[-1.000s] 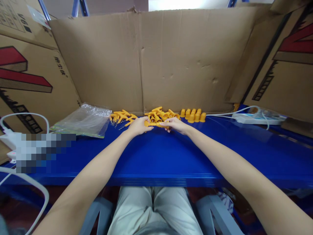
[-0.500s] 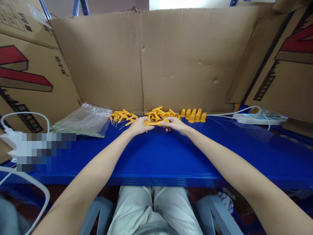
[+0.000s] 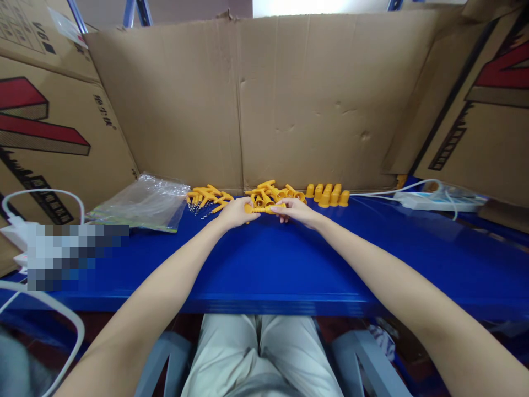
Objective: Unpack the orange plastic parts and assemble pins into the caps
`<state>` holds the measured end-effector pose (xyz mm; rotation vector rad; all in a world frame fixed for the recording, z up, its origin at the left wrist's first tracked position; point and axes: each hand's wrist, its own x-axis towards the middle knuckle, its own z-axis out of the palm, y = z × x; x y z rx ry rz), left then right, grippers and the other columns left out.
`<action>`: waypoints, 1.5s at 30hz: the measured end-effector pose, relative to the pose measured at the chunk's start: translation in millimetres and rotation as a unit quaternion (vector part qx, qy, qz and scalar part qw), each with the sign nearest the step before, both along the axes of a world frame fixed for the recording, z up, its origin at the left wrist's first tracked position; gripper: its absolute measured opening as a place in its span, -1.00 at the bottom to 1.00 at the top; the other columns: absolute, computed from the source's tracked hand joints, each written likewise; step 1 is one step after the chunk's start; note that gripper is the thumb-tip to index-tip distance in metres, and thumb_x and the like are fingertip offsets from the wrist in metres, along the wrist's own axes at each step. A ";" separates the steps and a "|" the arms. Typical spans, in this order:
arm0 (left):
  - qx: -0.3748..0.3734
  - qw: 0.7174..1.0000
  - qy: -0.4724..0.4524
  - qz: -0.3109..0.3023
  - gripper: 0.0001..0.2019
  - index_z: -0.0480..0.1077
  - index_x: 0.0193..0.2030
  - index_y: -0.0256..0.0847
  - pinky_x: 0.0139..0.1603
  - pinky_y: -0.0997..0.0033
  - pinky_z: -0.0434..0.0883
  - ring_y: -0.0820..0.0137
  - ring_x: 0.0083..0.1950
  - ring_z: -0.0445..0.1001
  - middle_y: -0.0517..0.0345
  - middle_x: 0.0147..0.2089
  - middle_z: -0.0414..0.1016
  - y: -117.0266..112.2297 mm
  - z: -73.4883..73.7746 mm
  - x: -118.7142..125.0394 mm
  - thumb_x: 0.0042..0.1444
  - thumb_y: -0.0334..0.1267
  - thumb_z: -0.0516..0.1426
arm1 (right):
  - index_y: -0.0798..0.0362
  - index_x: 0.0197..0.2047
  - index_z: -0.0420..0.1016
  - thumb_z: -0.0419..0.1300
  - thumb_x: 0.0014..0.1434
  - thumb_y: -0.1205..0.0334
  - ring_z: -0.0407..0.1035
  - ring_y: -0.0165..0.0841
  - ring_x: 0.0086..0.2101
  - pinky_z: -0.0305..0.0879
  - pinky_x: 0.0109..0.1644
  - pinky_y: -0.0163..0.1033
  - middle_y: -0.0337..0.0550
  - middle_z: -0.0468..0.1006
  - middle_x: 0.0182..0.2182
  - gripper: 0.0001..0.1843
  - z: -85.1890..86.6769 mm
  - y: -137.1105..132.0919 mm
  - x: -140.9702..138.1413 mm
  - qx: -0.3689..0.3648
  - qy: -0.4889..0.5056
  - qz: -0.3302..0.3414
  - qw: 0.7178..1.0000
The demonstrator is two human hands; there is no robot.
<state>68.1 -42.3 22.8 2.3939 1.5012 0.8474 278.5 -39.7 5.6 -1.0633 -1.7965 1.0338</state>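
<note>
Between my two hands lies a slim yellow plastic corkscrew part (image 3: 262, 209) with a ridged middle, level and just above the table. My left hand (image 3: 236, 214) is closed round its left end. The fingers of my right hand (image 3: 298, 212) pinch the right end, and they hide its tip. To the left of my left hand are several yellow T-handled corkscrews (image 3: 210, 194) with bare metal spirals. Right behind my hands sits a heap of yellow corkscrew pieces (image 3: 268, 191), some with round open cups. Several yellow caps (image 3: 329, 194) stand in rows to the right.
The blue table (image 3: 268, 259) has a tall cardboard panel (image 3: 314, 99) along its back. A clear plastic bag (image 3: 142, 201) lies at the left. A white power strip (image 3: 442, 202) with cables lies at the right. Printed cardboard boxes (image 3: 53, 165) flank the space.
Almost nothing differs. My right fingers have shifted slightly on the corkscrew part, while both hands stay in the same place.
</note>
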 end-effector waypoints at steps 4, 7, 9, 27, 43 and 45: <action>-0.017 1.000 -0.020 0.004 -0.76 0.31 -0.41 -0.18 -0.46 0.45 0.03 0.50 -0.56 0.17 0.35 -0.63 0.22 -1.9 0.5 0.8 -0.15 -0.11 0.23 | 0.09 -0.40 0.43 0.37 -0.14 -0.10 0.30 -0.49 -0.57 0.22 -0.49 -0.34 -0.27 0.44 -0.60 -0.57 -1.0 0.5 1.5 0.011 0.000 0.015 1.000; -0.019 0.999 -0.026 0.004 -0.76 0.32 -0.40 -0.18 -0.47 0.46 0.03 0.51 -0.58 0.16 0.35 -0.63 0.22 -1.9 0.3 1.0 -0.15 -0.12 0.23 | 0.10 -0.41 0.44 0.38 -0.16 -0.10 0.28 -0.50 -0.58 0.22 -0.49 -0.34 -0.27 0.43 -0.61 -0.56 -1.7 1.3 1.9 0.023 0.000 0.007 1.000; -0.013 1.000 -0.023 0.003 -0.76 0.32 -0.41 -0.18 -0.47 0.46 0.03 0.51 -0.57 0.16 0.35 -0.62 0.23 -1.2 -0.1 0.9 -0.15 -0.13 0.23 | 0.10 -0.44 0.43 0.38 -0.17 -0.10 0.28 -0.51 -0.59 0.22 -0.48 -0.34 -0.27 0.43 -0.60 -0.56 -1.5 1.4 1.7 0.027 0.004 0.005 1.000; 0.005 1.000 0.015 0.015 -0.73 0.34 -0.36 -0.19 -0.44 0.46 0.08 0.49 -0.54 0.22 0.31 -0.58 0.31 1.1 -0.3 -0.5 -0.13 -0.06 0.21 | 0.10 -0.51 0.43 0.42 -0.23 -0.02 0.27 -0.52 -0.61 0.20 -0.47 -0.32 -0.28 0.45 -0.60 -0.61 1.4 -0.2 -0.5 -0.003 0.032 0.003 0.999; 0.052 0.990 0.117 0.063 -0.66 0.41 -0.22 -0.16 -0.34 0.43 0.24 0.38 -0.42 0.41 0.24 -0.56 0.41 -7.2 7.1 1.3 -0.03 0.03 0.15 | 0.11 -0.54 0.49 0.42 -0.18 0.09 0.25 -0.53 -0.63 0.14 -0.52 -0.35 -0.26 0.45 -0.63 -0.72 -1.4 0.5 -2.6 -0.074 0.098 0.020 0.992; 0.063 0.985 0.142 0.077 -0.63 0.41 -0.18 -0.15 -0.30 0.40 0.27 0.33 -0.37 0.44 0.20 -0.52 0.44 -7.3 7.5 1.7 -0.02 0.06 0.13 | 0.11 -0.53 0.50 0.41 -0.15 0.11 0.25 -0.54 -0.62 0.12 -0.54 -0.36 -0.26 0.45 -0.63 -0.74 -1.7 0.8 -2.5 -0.089 0.108 0.028 0.990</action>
